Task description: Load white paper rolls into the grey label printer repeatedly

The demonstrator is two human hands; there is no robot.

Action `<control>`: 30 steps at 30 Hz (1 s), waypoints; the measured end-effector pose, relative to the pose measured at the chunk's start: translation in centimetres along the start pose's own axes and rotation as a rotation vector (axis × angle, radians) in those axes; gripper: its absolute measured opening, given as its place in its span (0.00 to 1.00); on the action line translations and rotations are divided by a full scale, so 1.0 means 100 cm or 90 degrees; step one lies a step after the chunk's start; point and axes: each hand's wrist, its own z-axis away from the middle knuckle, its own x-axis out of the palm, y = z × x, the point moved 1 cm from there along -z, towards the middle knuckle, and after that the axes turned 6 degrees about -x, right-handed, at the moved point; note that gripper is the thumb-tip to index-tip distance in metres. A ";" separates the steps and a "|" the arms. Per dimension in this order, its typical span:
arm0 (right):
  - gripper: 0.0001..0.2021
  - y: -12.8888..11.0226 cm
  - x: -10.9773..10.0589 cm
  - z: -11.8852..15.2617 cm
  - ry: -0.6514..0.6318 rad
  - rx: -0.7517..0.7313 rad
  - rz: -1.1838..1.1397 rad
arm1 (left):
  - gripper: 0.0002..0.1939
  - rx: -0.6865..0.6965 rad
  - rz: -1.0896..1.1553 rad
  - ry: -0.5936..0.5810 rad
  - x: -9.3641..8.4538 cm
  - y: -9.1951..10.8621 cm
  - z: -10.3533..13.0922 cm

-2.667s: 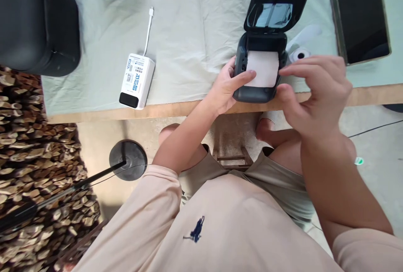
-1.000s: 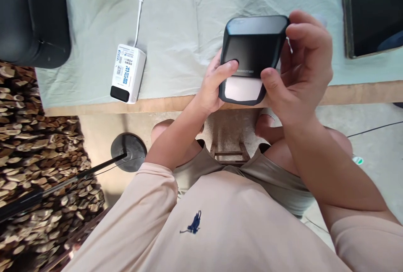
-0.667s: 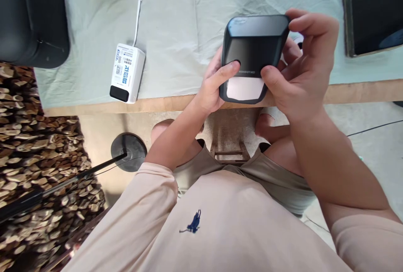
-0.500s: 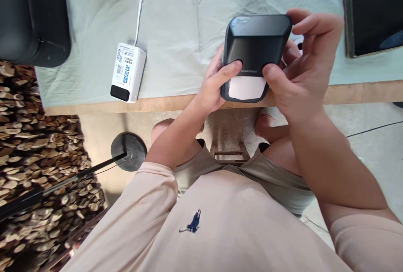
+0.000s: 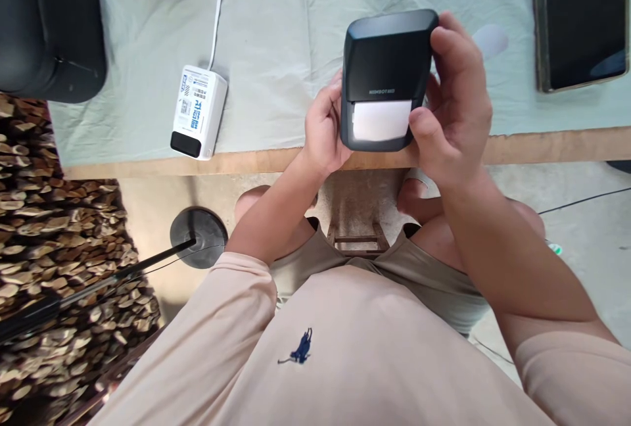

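Observation:
Above the table's front edge I hold a dark label printer marked NIIMBOT, slightly tilted. A white label shows at its lower end. My left hand is closed round the printer's left side, and its fingers are partly hidden behind the casing. Along the right side, my right hand grips it too, with the thumb by the label and the fingers at the upper right corner. To the left on the table lies a white power bank with a printed face and a short white cable.
A pale green cloth covers the table. At its right is a black tablet, near a round whitish thing. A black case sits at the left. Below are a round stand base with a pole, and stacked firewood.
The printer has shifted slightly left and up in my hands and turned a little. My left thumb has moved off its face, and my right fingers now wrap closer round its side.

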 end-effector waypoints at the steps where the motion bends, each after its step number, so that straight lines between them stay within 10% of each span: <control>1: 0.28 -0.001 -0.001 0.000 -0.010 -0.005 0.012 | 0.15 -0.005 -0.003 0.016 -0.001 -0.001 -0.001; 21: 0.22 -0.030 -0.006 -0.051 0.266 0.064 0.036 | 0.22 0.013 -0.165 -0.151 0.002 0.001 0.004; 30: 0.10 -0.022 -0.019 -0.051 -0.002 0.141 0.255 | 0.21 0.015 -0.153 -0.161 -0.001 0.002 0.003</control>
